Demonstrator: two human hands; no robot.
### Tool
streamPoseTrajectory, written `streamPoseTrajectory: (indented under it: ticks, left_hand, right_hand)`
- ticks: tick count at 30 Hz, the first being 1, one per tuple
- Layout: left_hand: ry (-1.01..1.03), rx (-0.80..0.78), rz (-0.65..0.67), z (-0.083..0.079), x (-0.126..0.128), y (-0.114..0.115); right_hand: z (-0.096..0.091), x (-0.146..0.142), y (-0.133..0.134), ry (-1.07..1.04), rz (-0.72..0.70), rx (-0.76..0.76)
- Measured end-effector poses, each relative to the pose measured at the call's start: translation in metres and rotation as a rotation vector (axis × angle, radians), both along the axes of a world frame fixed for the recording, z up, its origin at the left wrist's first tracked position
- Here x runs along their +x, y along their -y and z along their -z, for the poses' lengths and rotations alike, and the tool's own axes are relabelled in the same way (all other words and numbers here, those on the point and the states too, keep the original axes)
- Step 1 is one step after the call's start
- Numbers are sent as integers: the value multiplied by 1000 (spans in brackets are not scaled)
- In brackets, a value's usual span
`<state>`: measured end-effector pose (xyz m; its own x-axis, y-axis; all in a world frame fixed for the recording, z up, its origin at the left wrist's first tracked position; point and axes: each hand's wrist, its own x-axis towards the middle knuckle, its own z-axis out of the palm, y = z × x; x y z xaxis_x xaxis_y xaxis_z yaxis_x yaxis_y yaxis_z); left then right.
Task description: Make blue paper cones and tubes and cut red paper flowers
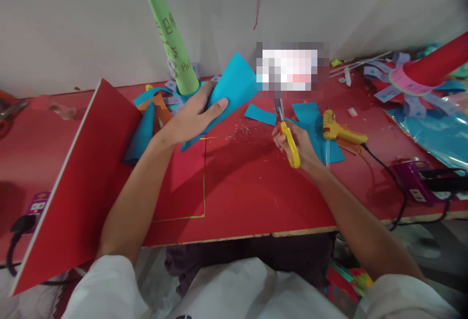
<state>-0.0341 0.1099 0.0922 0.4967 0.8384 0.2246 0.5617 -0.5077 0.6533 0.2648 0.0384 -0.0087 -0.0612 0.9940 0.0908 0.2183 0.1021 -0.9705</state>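
My left hand [201,114] grips a folded or rolled blue paper sheet [236,82], thumb on top, raised above the table. In my right hand [292,138] is a pair of scissors [288,143] with yellow handles, the blades pointing away from me. A small blue paper strip [260,114] lies on the table between my hands. Beside my right hand are larger blue paper pieces [310,119]. Just behind my left hand stands a green paper tube [170,36] with writing on it. A blue paper cone [142,136] lies near my left forearm.
A yellow glue gun [343,131] and its cord lie on the right, near a purple power strip [417,177]. A red board [80,182] leans upright at left. A red tube [442,60] with a pink band is at far right. Small scraps dot the red table [248,187].
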Motion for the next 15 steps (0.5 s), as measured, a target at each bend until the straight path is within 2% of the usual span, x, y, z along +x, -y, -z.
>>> streamPoseTrajectory:
  ticks: [4,12,15]
  left_hand:
    - [-24,-10,-22,0,-3,-3]
    - [49,-68,22,7,-2,-6]
    - [43,-35,7,10,0,-7]
  right_hand:
    - [-4,-1,2,20,3,-3]
    - [-7,-4,3,34,20,-18]
    - [-6,-3,3,47,32,4]
